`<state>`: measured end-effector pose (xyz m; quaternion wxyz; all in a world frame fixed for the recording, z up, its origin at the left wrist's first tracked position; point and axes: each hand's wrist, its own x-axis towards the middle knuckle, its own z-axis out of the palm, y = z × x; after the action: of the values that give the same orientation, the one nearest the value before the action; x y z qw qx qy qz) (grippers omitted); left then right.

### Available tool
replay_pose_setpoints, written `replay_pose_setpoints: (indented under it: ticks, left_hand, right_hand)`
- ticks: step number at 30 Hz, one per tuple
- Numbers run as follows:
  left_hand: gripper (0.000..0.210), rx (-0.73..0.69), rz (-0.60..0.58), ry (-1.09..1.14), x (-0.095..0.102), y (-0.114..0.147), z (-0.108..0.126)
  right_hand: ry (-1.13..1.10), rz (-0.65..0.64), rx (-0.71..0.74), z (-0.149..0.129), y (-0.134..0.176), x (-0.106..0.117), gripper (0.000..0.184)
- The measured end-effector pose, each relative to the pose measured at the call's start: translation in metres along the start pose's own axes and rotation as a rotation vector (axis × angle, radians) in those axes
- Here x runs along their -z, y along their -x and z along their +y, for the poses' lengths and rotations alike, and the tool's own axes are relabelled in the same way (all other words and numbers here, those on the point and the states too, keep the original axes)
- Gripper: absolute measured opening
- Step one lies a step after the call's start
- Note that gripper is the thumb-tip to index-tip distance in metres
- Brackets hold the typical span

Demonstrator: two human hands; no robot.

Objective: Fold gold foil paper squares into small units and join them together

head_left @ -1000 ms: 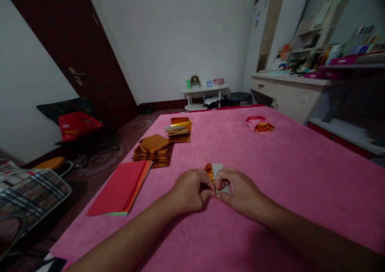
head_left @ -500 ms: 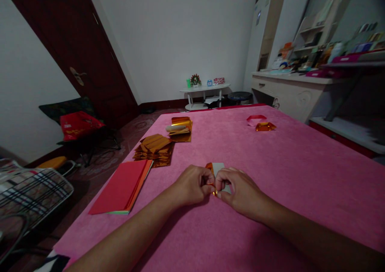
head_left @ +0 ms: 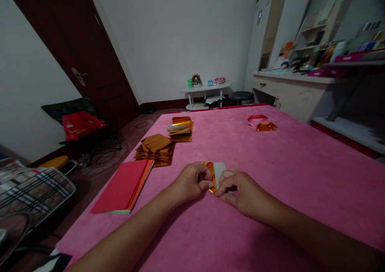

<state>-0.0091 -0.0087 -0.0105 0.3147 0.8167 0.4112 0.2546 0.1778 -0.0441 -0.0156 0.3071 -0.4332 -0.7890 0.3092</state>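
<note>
A small piece of gold foil paper [head_left: 210,167] with a pale grey area along its right side lies on the pink cloth, between my hands. My left hand [head_left: 191,185] pinches its left part, thumb and fingers closed over the gold side. My right hand [head_left: 242,189] has thumb and fingertips closed at the near edge, by the grey side; part of the paper is hidden beneath these fingers. Further left sits a stack of folded gold paper [head_left: 157,149], with another gold stack [head_left: 182,129] behind it. Red and orange sheets [head_left: 123,187] lie nearest on the left.
On the far right of the table, covered in pink cloth [head_left: 288,175], a pink paper ring [head_left: 255,119] touches or nearly touches a folded gold piece [head_left: 266,126]. A white side table [head_left: 206,88] and a dark round stool [head_left: 240,96] stand beyond.
My hands have drawn slightly apart at the near edge, and more of the paper's gold and grey surface shows. The view has shifted a little.
</note>
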Motion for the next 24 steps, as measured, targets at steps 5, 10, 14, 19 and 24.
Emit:
replay_pose_setpoints:
  ticks: [5,10,14,19,24]
  left_hand:
    - [0.004,-0.006,-0.039,-0.026,0.005,0.001,-0.002]
    - [0.007,0.005,-0.003,-0.018,0.001,0.0,0.0]
    - [0.009,0.041,0.037,-0.087,-0.005,0.0,0.005]
    - [0.012,0.034,0.074,-0.198,-0.008,0.0,0.008]
    - [0.011,0.012,0.088,-0.217,-0.01,0.002,0.01]
  right_hand:
    - [-0.073,-0.033,0.026,0.0,0.001,0.003,0.017]
    - [-0.069,-0.034,0.037,0.002,0.001,0.003,0.017]
    - [-0.039,-0.026,0.049,0.004,0.0,0.003,0.017]
    - [-0.022,-0.044,0.061,0.004,-0.001,0.001,0.017]
    - [-0.023,-0.107,0.054,-0.001,-0.001,0.01,0.017]
